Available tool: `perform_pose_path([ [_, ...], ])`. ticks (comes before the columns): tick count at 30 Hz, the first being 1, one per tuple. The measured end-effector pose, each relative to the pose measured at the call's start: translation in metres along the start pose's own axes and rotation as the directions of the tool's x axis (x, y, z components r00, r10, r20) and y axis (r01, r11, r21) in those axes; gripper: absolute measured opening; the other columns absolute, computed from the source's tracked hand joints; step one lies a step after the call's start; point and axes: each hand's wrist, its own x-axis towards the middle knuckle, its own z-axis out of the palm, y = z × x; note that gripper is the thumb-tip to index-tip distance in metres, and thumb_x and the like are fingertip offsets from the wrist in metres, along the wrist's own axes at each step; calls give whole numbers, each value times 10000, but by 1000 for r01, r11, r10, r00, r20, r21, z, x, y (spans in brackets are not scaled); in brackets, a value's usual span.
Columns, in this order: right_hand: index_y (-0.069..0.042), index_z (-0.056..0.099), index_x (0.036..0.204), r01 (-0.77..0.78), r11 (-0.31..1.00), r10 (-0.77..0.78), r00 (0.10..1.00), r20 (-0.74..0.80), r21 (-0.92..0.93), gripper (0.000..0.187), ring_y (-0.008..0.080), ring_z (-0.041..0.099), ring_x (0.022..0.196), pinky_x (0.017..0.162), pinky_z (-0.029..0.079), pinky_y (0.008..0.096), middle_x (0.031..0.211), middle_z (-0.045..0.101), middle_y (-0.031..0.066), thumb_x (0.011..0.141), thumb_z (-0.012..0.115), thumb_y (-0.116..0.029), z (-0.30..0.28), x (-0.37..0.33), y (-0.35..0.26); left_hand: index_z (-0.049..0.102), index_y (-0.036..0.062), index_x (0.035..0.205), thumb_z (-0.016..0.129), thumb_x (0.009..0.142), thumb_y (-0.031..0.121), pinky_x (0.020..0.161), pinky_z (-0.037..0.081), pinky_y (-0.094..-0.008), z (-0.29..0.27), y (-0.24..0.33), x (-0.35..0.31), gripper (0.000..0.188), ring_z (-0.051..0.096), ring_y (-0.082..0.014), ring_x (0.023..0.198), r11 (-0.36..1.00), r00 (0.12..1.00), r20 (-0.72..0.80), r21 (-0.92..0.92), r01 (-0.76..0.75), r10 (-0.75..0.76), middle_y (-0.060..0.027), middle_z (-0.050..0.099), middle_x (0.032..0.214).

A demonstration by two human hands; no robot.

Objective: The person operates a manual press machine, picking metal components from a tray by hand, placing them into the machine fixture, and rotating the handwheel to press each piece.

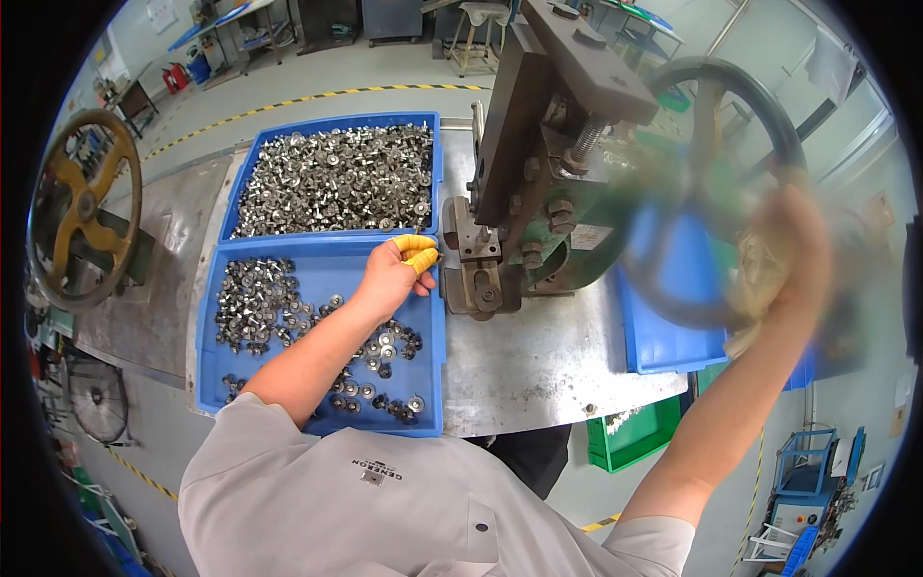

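Observation:
My left hand hangs over the right side of the near blue tray, beside the press. Yellow wrapping covers its thumb and index finger, which are pinched together; a tiny dark bit shows at their tips, too small to name. The hand press has a block-shaped die close to the right of these fingertips. My right hand, smeared by motion, is around the rim of the press's handwheel, next to a pale cloth. Small metal parts with round heads lie loose in the near tray.
A second blue tray, heaped with similar parts, stands behind the near one. Right of the press are a blue bin and, lower, a green bin. Another handwheel stands at left. The metal bench has a curved-looking front edge.

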Motion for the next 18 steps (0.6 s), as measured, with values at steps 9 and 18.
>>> perform_pose_path([
  [9,55,506,1191,14,998,-19,996,86,58,466,139,509,634,595,392,210,696,521,51,807,595,-192,-6,-1,7,610,4,999,609,853,45,459,454,-205,2,-6,2,152,551,-108,534,999,1000,21,52,9,-10,-71,614,777],
  [18,53,505,1193,19,999,-20,999,28,34,474,140,508,632,596,392,209,701,524,54,803,598,-198,-2,-4,6,617,-14,997,619,834,27,442,437,-189,1,-7,1,168,517,-91,499,997,1000,8,81,10,-10,-53,597,708],
])
